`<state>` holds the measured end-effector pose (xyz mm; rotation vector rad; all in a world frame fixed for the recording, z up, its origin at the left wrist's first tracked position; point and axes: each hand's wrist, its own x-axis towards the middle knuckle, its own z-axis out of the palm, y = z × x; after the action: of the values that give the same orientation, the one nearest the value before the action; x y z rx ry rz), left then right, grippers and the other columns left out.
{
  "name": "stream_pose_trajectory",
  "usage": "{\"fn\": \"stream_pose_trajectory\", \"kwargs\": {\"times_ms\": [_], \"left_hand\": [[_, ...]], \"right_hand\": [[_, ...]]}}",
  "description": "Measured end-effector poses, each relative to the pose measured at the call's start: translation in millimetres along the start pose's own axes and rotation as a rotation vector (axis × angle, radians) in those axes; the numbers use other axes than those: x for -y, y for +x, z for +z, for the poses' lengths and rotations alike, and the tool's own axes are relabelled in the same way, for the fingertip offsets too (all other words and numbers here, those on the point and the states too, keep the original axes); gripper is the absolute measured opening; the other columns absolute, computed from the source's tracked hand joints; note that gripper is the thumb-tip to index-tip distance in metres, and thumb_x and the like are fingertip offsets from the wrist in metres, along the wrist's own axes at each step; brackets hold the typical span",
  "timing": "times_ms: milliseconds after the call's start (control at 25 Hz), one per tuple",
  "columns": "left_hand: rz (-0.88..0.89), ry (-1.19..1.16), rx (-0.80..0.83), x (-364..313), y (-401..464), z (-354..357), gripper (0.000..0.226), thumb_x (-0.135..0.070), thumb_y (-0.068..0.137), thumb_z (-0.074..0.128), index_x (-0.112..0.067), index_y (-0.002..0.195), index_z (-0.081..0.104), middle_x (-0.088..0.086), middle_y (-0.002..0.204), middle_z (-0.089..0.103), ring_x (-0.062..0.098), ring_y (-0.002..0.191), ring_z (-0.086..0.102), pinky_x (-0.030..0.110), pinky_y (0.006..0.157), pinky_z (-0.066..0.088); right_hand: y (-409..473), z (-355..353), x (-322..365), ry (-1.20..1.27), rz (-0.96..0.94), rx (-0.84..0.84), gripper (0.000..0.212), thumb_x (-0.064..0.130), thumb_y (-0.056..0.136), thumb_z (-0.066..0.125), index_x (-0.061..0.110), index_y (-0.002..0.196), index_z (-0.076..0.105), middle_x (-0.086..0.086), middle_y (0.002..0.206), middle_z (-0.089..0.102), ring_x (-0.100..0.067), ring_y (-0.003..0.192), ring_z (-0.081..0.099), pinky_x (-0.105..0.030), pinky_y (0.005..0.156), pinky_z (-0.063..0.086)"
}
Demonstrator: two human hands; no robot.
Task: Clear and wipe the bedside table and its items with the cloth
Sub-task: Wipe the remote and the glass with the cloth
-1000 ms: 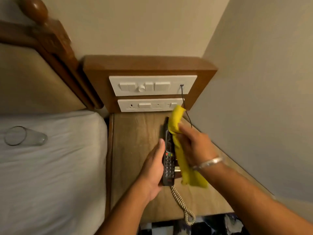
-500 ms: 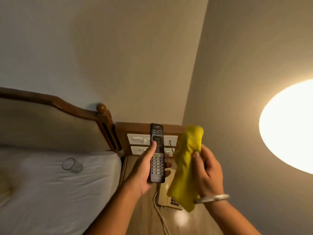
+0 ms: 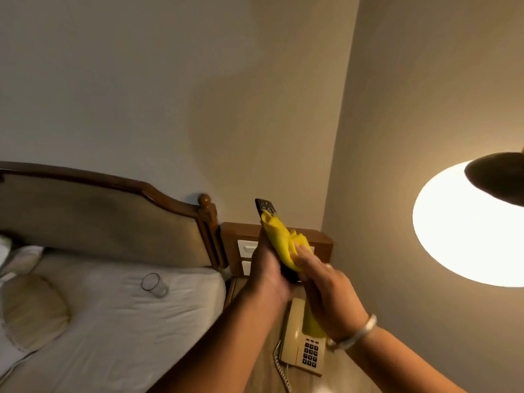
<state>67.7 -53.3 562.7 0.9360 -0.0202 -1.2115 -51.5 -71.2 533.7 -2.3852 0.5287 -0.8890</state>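
Both hands work together: left hand (image 3: 268, 275) fingers clasp the remote (image 3: 264, 207) firmly while right hand (image 3: 326, 293) fingers should press the yellow cloth (image 3: 279, 242) lengthwise along it.

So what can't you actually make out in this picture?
All in the head view:
- Remote: only its top end shows; the yellow cloth and left hand cover the rest.
- Phone: its upper part sits behind the right hand and hanging cloth.
- Switch panels: mostly behind the hands.
- Bedside table: cut off by the bottom edge.
- Phone key labels: too small.
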Motion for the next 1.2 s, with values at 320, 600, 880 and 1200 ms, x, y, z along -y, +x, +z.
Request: {"fn": "stream_pose_trajectory", "kwargs": {"times_ms": [320, 600, 880, 1200], "left_hand": [[-0.101, 0.440, 0.214, -34, 4, -37, 0.064, -0.073, 0.085, 0.049, -0.026, 0.125, 0.067, 0.011, 0.109, 0.075, 0.029, 0.093, 0.077, 0.041, 0.066, 0.062], [-0.104, 0.210, 0.131, -69, 49, -40, 0.047, -0.056, 0.102, 0.036, -0.018, 0.085, 0.058, 0.003, 0.086, 0.060, 0.019, 0.078, 0.059, 0.030, 0.073, 0.047], [-0.262, 0.408, 0.276, -69, 49, -102, 0.056, -0.062, 0.090, 0.054, -0.016, 0.120, 0.066, 0.009, 0.087, 0.076, 0.024, 0.081, 0.075, 0.042, 0.067, 0.063], [-0.463, 0.270, 0.153, -29, 109, -134, 0.053, -0.064, 0.096, 0.039, -0.018, 0.091, 0.064, 0.007, 0.088, 0.065, 0.025, 0.080, 0.065, 0.035, 0.069, 0.056]], "right_hand": [[64, -13, -2, 0.125, 0.476, -0.311, 0.037, 0.017, 0.099, 0.046, 0.023, 0.135, 0.051, 0.002, 0.112, 0.062, -0.013, 0.094, 0.058, -0.031, 0.076, 0.050], [34, 48, 49, -0.155, 0.190, -0.057, 0.042, 0.009, 0.096, 0.053, 0.030, 0.133, 0.053, 0.011, 0.119, 0.063, -0.002, 0.107, 0.059, -0.016, 0.088, 0.049], [64, 4, 32, 0.467, 0.800, -0.464, 0.027, 0.016, 0.100, 0.046, 0.031, 0.112, 0.066, -0.008, 0.111, 0.066, -0.030, 0.102, 0.063, -0.040, 0.085, 0.055], [44, 133, 26, -0.382, 0.470, 0.071, 0.038, 0.013, 0.092, 0.061, 0.029, 0.126, 0.059, 0.001, 0.110, 0.070, -0.015, 0.096, 0.068, -0.026, 0.080, 0.054]]}}
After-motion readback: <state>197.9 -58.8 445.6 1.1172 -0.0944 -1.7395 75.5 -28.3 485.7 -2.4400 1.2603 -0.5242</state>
